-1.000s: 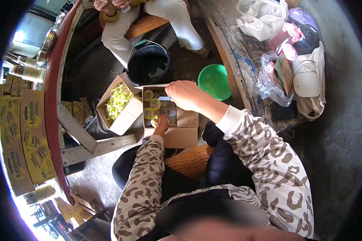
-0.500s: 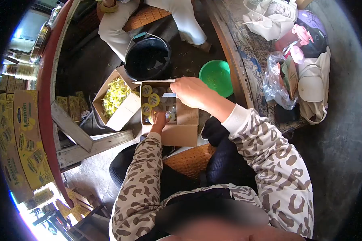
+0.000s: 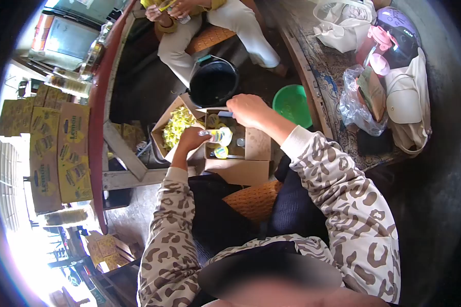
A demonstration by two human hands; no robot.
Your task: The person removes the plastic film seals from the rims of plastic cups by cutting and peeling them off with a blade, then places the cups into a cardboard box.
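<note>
From here I see the person's left hand [image 3: 191, 138] gripping a small clear cup [image 3: 221, 136] by its narrower end. The cup is tipped on its side above the left part of an open cardboard box [image 3: 238, 172], its wide, pale end towards the right; a coloured label shows on it, too small to read. The right hand [image 3: 247, 110] is closed around a flat blade [image 3: 226, 114] at the box's far edge, the metal pointing left.

Down in the box is another cup with a yellow label [image 3: 221, 152], near the close edge, and a little clear cup [image 3: 240, 142] sits further right. Just beside it on the left, a second box [image 3: 195, 108] is heaped with yellow-green strips [image 3: 179, 125].

Beyond both boxes, a black bucket [image 3: 234, 87] stands on the floor, too dark inside to make out. A green basin [image 3: 284, 102] is to its right. On the far right, a clear plastic bag [image 3: 356, 115] sits around a folded packet [image 3: 372, 94].
</note>
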